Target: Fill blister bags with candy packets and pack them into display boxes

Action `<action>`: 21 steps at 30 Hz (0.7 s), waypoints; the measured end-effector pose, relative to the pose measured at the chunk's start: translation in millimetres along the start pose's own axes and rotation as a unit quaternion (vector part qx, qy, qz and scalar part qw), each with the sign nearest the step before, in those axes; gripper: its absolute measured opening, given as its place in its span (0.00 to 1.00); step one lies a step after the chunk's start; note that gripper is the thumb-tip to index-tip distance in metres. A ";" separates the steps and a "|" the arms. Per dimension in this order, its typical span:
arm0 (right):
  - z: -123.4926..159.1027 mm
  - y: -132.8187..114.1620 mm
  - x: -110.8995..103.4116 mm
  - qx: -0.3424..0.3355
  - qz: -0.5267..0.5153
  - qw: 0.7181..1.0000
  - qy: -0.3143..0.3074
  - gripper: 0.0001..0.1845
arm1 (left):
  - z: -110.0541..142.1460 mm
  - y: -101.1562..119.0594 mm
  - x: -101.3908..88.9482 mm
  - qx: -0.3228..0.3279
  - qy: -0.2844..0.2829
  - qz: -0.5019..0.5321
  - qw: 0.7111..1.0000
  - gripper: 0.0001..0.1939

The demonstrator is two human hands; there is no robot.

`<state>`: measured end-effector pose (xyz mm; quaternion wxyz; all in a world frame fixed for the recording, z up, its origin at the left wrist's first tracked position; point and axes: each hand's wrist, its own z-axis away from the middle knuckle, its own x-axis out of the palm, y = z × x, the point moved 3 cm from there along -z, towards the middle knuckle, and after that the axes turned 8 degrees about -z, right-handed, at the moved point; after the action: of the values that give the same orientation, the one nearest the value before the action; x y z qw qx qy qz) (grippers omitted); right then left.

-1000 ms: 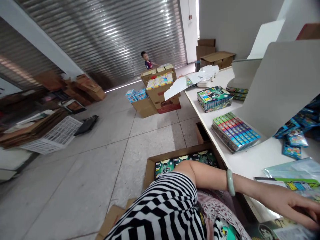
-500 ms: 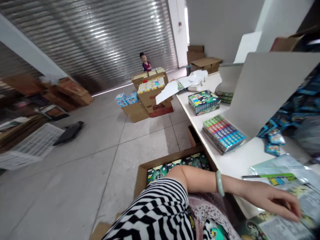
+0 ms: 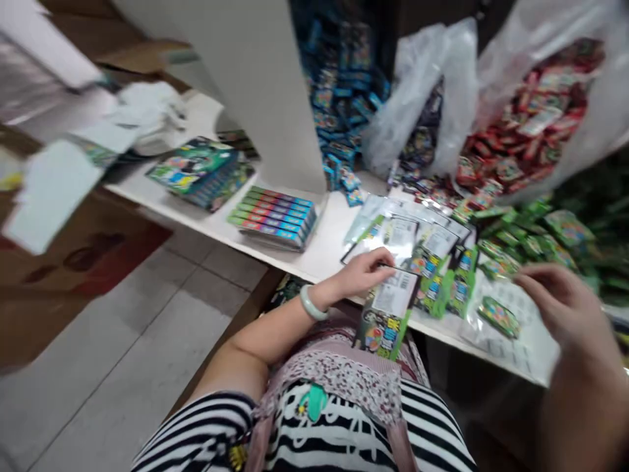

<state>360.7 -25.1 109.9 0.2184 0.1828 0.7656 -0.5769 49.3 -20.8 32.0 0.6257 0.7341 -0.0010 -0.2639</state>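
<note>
My left hand (image 3: 366,272), with a pale green bangle at the wrist, is closed on the top edge of a flat printed plastic bag (image 3: 383,318). This bag hangs over the table's front edge and bears a white barcode panel and a green side strip. Similar printed bags (image 3: 432,278) lie overlapped just beyond it. My right hand (image 3: 565,305) is blurred, its fingers bent together beside the loose small green packets (image 3: 531,239). What its fingertips pinch is not clear. Near them, one green packet (image 3: 498,316) lies on a clear plastic sheet (image 3: 484,334).
On the white table (image 3: 324,242) stand a tray of coloured boxes (image 3: 275,219) and a green printed box (image 3: 196,170). Blue packets (image 3: 344,98) and bags of red packets (image 3: 535,124) are heaped at the back. A carton (image 3: 73,262) stands at left.
My view has swung right from the floor and shutter to the table. My right hand and the red and green packets have come into sight. My left hand now grips a printed bag.
</note>
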 end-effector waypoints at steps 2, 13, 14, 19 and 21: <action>-3.8 -9.4 29.0 0.006 -0.063 0.994 -0.095 0.09 | -2.6 3.7 2.3 0.005 0.004 -0.010 1.000 0.09; -49.2 -46.9 126.9 0.022 -0.055 0.943 -0.327 0.04 | -0.8 9.3 -4.6 0.029 0.011 -0.010 0.999 0.07; -50.7 -45.2 127.0 0.031 -0.052 0.941 -0.334 0.04 | -1.1 7.6 -4.9 0.024 0.010 -0.008 1.000 0.07; -54.2 -41.3 131.5 0.066 -0.034 0.935 -0.346 0.03 | -2.3 1.1 -1.5 0.015 0.003 0.004 1.000 0.11; -54.1 -40.4 134.2 0.072 -0.031 0.934 -0.348 0.03 | -2.8 -1.4 1.8 0.012 0.008 0.002 1.000 0.12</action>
<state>220.1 20.0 82.1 0.4398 -0.0381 0.6033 -0.6642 51.5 -18.6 30.3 0.6171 0.7439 -0.0003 -0.2566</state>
